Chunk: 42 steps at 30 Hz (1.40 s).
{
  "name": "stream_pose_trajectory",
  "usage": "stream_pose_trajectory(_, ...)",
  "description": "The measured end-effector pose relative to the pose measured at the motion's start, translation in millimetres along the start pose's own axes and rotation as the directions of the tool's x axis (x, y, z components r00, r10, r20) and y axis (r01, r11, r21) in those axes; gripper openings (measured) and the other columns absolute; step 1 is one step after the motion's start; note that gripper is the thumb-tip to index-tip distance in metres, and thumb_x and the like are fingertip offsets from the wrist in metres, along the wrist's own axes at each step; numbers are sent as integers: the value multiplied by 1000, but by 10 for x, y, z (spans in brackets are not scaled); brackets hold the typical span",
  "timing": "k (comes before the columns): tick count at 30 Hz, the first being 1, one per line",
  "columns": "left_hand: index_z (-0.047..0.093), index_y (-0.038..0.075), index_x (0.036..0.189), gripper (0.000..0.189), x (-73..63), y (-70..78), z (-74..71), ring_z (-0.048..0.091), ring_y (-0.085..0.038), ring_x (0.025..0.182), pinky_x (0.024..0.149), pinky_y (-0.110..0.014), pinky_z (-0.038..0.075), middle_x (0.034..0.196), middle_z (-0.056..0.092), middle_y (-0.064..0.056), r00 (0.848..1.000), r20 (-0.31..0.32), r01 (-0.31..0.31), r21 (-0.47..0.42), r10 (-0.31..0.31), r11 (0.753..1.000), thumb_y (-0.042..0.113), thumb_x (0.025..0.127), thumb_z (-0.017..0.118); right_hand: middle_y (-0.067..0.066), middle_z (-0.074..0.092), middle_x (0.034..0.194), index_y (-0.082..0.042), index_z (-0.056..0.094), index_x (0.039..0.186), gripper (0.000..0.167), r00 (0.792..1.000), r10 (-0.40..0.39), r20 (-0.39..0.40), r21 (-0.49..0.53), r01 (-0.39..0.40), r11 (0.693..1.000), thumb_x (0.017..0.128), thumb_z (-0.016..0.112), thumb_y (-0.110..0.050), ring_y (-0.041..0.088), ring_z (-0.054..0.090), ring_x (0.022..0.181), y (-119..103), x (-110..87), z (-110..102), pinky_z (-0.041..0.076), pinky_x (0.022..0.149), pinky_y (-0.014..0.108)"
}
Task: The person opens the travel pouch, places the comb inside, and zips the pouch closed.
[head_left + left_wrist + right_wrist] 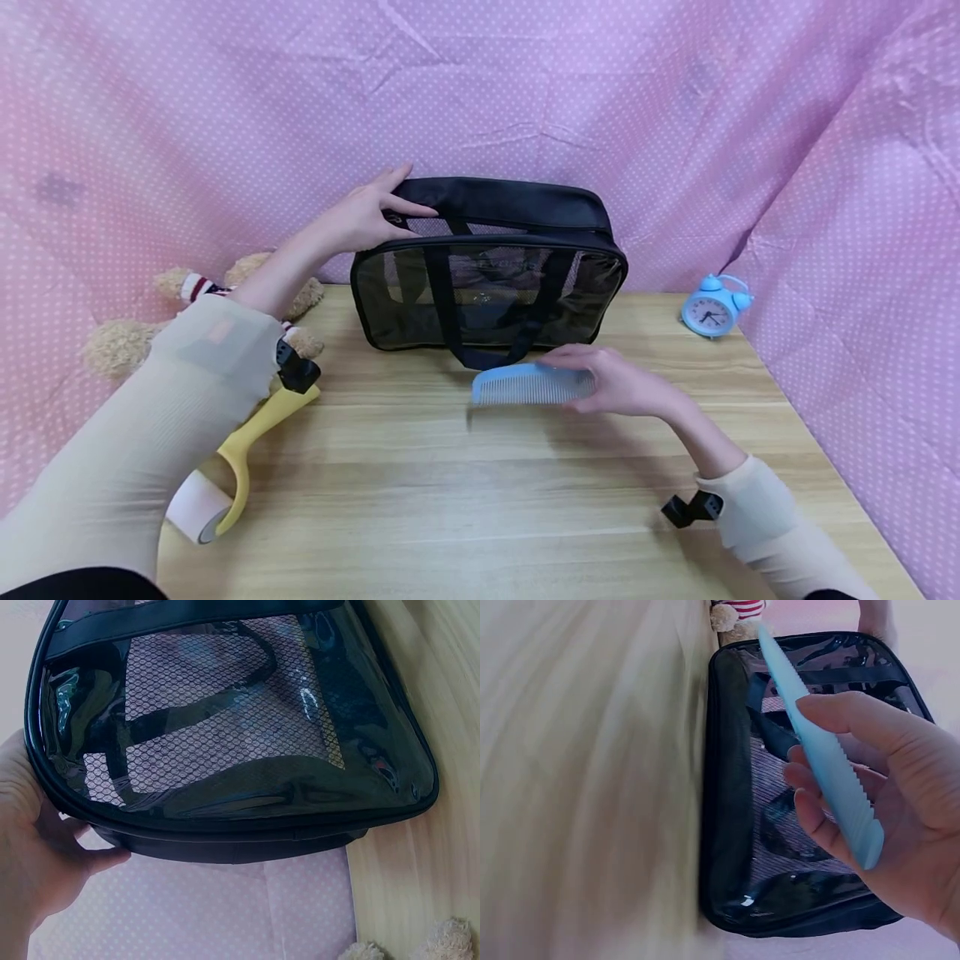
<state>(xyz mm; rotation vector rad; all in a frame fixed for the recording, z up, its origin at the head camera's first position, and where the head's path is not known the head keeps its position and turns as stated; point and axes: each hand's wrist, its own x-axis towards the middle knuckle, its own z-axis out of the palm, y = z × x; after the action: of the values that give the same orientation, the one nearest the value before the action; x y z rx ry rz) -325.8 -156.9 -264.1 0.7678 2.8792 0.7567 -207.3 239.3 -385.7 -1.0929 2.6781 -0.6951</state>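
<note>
A black bag (487,292) with see-through front panels and dark straps stands upright on the table, its top parted. My left hand (371,217) rests at its upper left corner, fingers spread and fairly straight, touching the top edge; in the left wrist view part of this hand (37,855) is hidden behind the rim. In front of the bag's lower right, my right hand (611,379) holds a light blue comb (525,385) by one end, teeth downward and clear of the table. The right wrist view shows thumb and fingers pinching the comb (821,761).
A teddy bear (123,346) lies at the left, partly behind my left arm. Nearer me is a lint roller with a yellow handle (258,425) and white roll (198,504). A blue alarm clock (710,310) stands far right. Pink dotted cloth (480,92) hangs behind.
</note>
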Motion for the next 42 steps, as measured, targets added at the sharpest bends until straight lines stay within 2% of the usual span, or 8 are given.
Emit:
stream_pose_trajectory(7, 60, 19, 146, 45, 17, -22, 2, -12, -34, 162, 129, -64, -2, 175, -7, -3, 1000, 18, 2, -3, -2, 1000, 19, 101, 65, 4, 64, 143, -21, 63, 142, 65, 997, -65, -35, -22, 64, 998, 82, 87, -22, 18, 64, 116, -108, -18, -312, 56, 90, 34)
stream_pose_trajectory(15, 58, 20, 147, 45, 23, -13, 4, -15, -34, 161, 128, -66, -3, 175, -7, -5, 999, 34, 3, -9, -3, 1000, 19, 102, 64, 4, 67, 141, -20, 65, 140, 65, 993, -105, -57, -51, 102, 993, 80, 89, -20, 21, 63, 127, -200, -19, -660, 52, 95, 23)
stream_pose_trajectory(19, 58, 19, 147, 45, 13, -13, 0, -16, -34, 161, 128, -66, -3, 175, -8, -4, 999, 33, 4, -15, -3, 1000, 18, 102, 63, 1, 69, 138, -20, 66, 139, 65, 988, -127, -83, -80, 121, 989, 79, 90, -23, 17, 64, 127, -261, -12, -832, 48, 98, 13)
stream_pose_trajectory(23, 58, 20, 147, 45, 26, -20, 3, -15, -34, 161, 128, -66, -2, 175, -7, -5, 999, 34, 3, -8, -3, 1000, 19, 102, 64, -4, 68, 140, -24, 64, 141, 67, 992, -93, -88, -53, 88, 995, 79, 90, -25, 3, 58, 132, -329, -5, -989, 40, 104, 6)
stream_pose_trajectory(29, 59, 19, 146, 45, 33, -17, 10, -14, -35, 161, 128, -67, 1, 175, -6, -5, 999, 34, 5, 0, -5, 1000, 18, 101, 65, -6, 66, 142, -28, 64, 141, 68, 995, -52, -88, 9, 53, 999, 80, 90, -19, -9, 52, 129, -396, 21, -1239, 41, 99, 6)
stream_pose_trajectory(36, 59, 18, 146, 45, 49, -16, 19, -14, -35, 161, 128, -67, 0, 175, -6, -5, 999, 41, 6, -4, -6, 1000, 18, 101, 65, -6, 67, 142, -28, 65, 141, 66, 994, -41, -105, 7, 42, 999, 81, 89, -15, -6, 61, 116, -427, 114, -1563, 46, 91, 7)
stream_pose_trajectory(38, 59, 18, 146, 46, 41, -14, 12, -15, -35, 161, 128, -67, 0, 175, -6, -5, 999, 42, 6, -6, -6, 1000, 17, 101, 65, -4, 66, 143, -27, 65, 141, 65, 994, -29, -110, 20, 32, 999, 81, 88, -14, -4, 62, 116, -442, 162, -1651, 47, 93, 8)
stream_pose_trajectory(42, 59, 18, 146, 46, 37, -10, -4, -15, -34, 161, 127, -67, -1, 176, -6, -5, 999, 41, 7, -7, -6, 1000, 16, 101, 65, -1, 65, 145, -28, 65, 140, 63, 993, 43, -110, 49, -38, 998, 83, 87, -15, -1, 65, 115, -473, 288, -1804, 48, 94, 8)
